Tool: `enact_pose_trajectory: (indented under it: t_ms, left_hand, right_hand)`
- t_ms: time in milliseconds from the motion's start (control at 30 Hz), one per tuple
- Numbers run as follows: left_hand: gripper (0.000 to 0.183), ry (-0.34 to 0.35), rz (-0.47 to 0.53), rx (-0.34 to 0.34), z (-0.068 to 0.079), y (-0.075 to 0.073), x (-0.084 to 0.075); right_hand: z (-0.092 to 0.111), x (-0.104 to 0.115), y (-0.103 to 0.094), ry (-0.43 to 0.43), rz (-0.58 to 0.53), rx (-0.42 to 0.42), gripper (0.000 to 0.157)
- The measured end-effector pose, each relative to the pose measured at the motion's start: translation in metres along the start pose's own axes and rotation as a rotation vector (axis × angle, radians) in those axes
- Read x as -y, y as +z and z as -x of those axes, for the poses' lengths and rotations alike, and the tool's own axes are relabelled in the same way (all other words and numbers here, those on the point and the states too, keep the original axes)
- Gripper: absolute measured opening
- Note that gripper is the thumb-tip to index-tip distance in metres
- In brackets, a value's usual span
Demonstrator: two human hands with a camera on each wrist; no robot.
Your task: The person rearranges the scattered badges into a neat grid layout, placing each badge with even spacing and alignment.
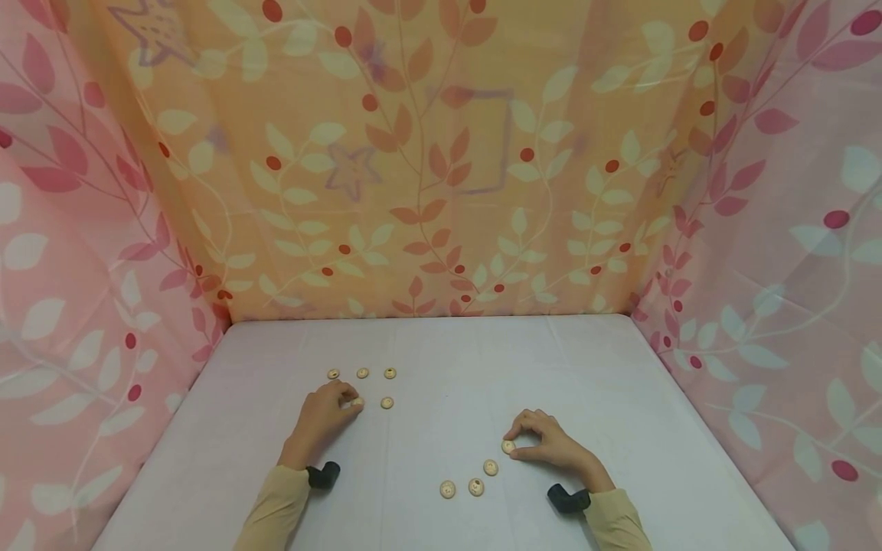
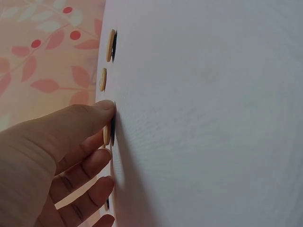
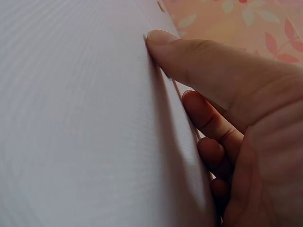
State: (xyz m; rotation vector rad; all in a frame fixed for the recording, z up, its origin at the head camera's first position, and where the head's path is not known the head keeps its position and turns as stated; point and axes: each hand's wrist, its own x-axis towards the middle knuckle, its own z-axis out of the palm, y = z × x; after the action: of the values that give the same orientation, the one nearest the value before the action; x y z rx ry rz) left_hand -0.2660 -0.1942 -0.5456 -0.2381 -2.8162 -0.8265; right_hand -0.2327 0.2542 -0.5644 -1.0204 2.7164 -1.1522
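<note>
1. Head view, left of the lower middle: the left hand (image 1: 318,422) pinches a small wooden disc (image 1: 357,402) between thumb and fingertips, low over the worktop (image 1: 586,367). A row of three discs (image 1: 362,373) sits just above it in the frame, and one lone disc (image 1: 387,402) lies just to its right.

2. Head view, right of the lower middle: the right hand (image 1: 551,445) has thumb and finger on another disc (image 1: 507,446), at the upper end of a bent line. Three loose discs (image 1: 476,487) trail away from it to the lower left.

3. From where I stand, the work seems partway along: the left group makes tidy rows, three above two, while the right group looks less ordered. Which are finished and which remain, I can't tell.

4. Every disc is round, so none has a long axis; the loose ones lie flat with marked faces up. Which way the marks point is too small to read.

5. Left wrist view, left side: discs show edge-on, their thin profiles running up and down the frame; the thumb presses the pinched one.

6. Right wrist view, upper middle: the thumb tip hides most of the grip; a sliver of another disc (image 3: 161,6) shows near the top edge.
</note>
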Motion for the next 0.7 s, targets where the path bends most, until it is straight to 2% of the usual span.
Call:
enact_pose_trajectory:
  t_ms: [300, 700]
  left_hand:
    - [0.019, 0.006, 0.008, -0.019, 0.002, -0.0021, 0.0003]
    - [0.022, 0.001, -0.006, -0.008, -0.0004, -0.001, 0.0013]
  right_hand:
    - [0.0003, 0.001, -0.0003, -0.007, 0.0, 0.0, 0.022]
    - [0.0, -0.0009, 0.0002, 0.013, -0.003, 0.005, 0.023]
